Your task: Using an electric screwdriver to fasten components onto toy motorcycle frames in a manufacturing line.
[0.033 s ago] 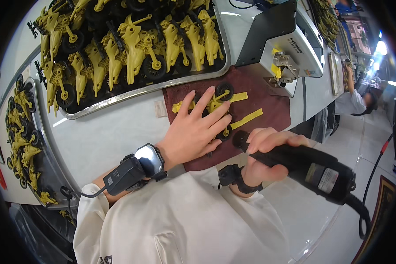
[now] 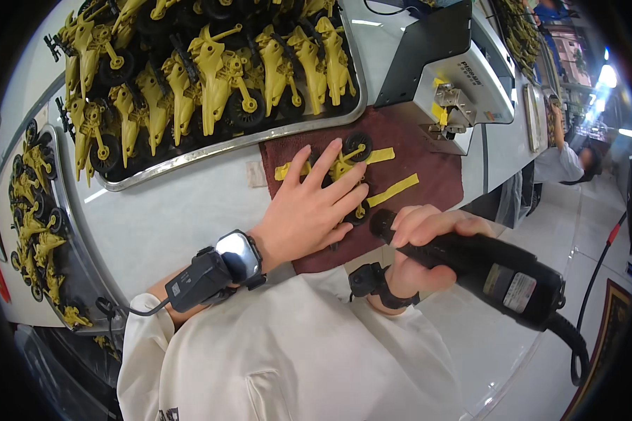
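the left hand (image 2: 309, 210) lies flat and open, pressing a yellow toy part (image 2: 344, 165) onto the dark red cloth (image 2: 428, 186) just ahead of the right hand (image 2: 421, 245), which is closed around a black power screwdriver (image 2: 484, 270). the part looks light, stiff plastic, likely to skid; best pinned by its flat body. compared with the earlier frame, nothing has visibly shifted. beyond the left hand sits a metal tray (image 2: 189, 165) of like toys on the worktop (image 2: 161, 224).

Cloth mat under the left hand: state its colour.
Dark red cloth mat, shown best in the head view.
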Demonstrator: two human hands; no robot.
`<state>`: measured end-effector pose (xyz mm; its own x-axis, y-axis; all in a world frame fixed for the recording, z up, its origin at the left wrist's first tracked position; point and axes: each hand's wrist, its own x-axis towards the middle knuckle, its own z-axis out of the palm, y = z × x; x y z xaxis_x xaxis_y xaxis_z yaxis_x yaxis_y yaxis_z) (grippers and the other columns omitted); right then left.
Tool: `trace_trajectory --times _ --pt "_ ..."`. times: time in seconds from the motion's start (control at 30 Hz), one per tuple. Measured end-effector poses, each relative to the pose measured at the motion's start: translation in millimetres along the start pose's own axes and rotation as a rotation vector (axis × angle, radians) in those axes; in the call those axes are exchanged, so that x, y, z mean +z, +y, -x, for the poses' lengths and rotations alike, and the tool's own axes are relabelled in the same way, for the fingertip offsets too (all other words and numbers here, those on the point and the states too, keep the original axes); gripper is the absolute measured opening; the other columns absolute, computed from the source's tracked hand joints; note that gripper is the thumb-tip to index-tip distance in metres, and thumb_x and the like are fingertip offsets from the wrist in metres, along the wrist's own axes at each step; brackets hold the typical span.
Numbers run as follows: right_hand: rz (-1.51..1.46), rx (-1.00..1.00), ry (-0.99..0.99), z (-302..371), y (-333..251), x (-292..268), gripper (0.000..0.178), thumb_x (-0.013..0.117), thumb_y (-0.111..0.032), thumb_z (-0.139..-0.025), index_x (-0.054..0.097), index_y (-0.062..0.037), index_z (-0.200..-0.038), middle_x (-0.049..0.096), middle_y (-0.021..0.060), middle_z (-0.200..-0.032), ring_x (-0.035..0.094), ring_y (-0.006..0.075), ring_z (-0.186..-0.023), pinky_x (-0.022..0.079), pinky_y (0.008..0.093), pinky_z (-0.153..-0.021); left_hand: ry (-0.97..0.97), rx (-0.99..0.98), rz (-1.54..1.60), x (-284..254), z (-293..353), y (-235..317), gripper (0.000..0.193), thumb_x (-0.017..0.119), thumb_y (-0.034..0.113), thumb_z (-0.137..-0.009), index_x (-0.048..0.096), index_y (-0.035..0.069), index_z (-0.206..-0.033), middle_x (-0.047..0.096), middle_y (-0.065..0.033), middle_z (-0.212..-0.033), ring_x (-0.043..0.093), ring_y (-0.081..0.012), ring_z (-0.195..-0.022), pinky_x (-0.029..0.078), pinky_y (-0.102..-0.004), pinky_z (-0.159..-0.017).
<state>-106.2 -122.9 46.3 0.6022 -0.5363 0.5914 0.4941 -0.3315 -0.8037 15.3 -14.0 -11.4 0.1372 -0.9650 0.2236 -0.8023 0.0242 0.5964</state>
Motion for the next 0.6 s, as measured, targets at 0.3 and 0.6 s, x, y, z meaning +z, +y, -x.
trace_trajectory --times 0.3,0.6 --pt "0.196 -0.289 0.530 -117 -12 -41 0.045 0.052 -0.051 -0.089 0.047 -0.0093 -0.106 0.057 0.0047 -0.068 0.052 0.0156 -0.049 0.044 0.0293 -0.049 -0.036 0.025 -0.044 -1 0 3 0.056 0.070 0.033 -0.074 0.052 0.016 -0.124 0.040 -0.0041 -0.139 0.025 -0.0389 -0.135 0.022 -0.0587 -0.104" --pt "0.017 -0.049 0.216 -75 -8 -19 0.051 0.060 -0.043 -0.086 0.042 -0.0026 -0.110 0.054 0.0090 -0.070 0.053 0.0204 -0.051 0.045 0.0336 -0.051 -0.023 0.017 0.029 -2 2 -1 0.058 0.070 0.034 -0.074 0.050 0.015 -0.125 0.039 -0.0040 -0.140 0.023 -0.0388 -0.135 0.021 -0.0588 -0.105"
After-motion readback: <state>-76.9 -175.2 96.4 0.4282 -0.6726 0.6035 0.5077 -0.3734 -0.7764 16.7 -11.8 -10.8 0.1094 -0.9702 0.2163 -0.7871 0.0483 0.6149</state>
